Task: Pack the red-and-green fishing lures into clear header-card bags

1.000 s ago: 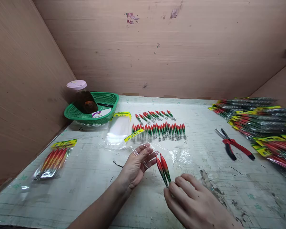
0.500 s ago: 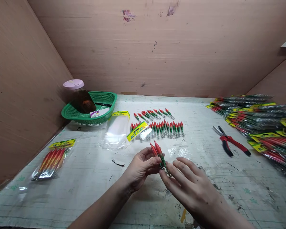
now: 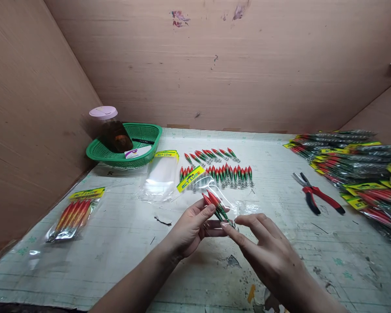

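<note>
Two red-and-green fishing lures (image 3: 217,203) are held together in my left hand (image 3: 195,224), its thumb pressed over them and their red ends pointing up and left. Just behind them lies a clear plastic bag (image 3: 226,201) with a yellow "BCT LURE" header; whether the lures are inside it I cannot tell. My right hand (image 3: 269,248) has its thumb and index finger closing around the lures' hooked lower ends. Farther back, two rows of similar lures (image 3: 231,174) lie on the table, some covered by the bag.
A stack of clear bags (image 3: 161,178) lies beside a green basket (image 3: 125,161) holding a lidded cup (image 3: 109,130). Packed orange lures (image 3: 73,217) lie at left. Red-handled pliers (image 3: 321,195) and a pile of packed lures (image 3: 352,165) are at right.
The bag's clear part now shows spread out behind the lures, to the right of its header. My right fingers have drawn in around the hooked ends. The view has shifted slightly.
</note>
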The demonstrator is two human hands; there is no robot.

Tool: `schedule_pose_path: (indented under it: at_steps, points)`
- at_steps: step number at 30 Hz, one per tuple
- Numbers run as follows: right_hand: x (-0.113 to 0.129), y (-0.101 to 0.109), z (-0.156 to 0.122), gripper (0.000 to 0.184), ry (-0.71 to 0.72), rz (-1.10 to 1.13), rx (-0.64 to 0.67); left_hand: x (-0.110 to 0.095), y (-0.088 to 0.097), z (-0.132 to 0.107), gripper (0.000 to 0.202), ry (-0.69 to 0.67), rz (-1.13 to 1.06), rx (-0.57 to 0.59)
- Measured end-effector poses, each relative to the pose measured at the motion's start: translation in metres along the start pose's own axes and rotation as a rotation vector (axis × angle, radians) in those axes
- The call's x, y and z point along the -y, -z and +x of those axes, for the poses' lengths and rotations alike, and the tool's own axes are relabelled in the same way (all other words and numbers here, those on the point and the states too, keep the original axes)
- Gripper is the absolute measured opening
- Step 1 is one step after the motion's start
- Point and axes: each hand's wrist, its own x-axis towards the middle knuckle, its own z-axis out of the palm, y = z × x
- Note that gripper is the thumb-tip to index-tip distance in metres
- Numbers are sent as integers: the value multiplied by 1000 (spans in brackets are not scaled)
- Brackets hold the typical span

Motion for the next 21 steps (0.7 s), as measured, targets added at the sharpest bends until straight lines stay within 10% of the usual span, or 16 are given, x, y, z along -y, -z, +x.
schedule_pose_path:
  at_steps: [21]
  points:
    - [32,-25,12,23,-529,60,-497,23,-7,-3,44,-69,-353,186]
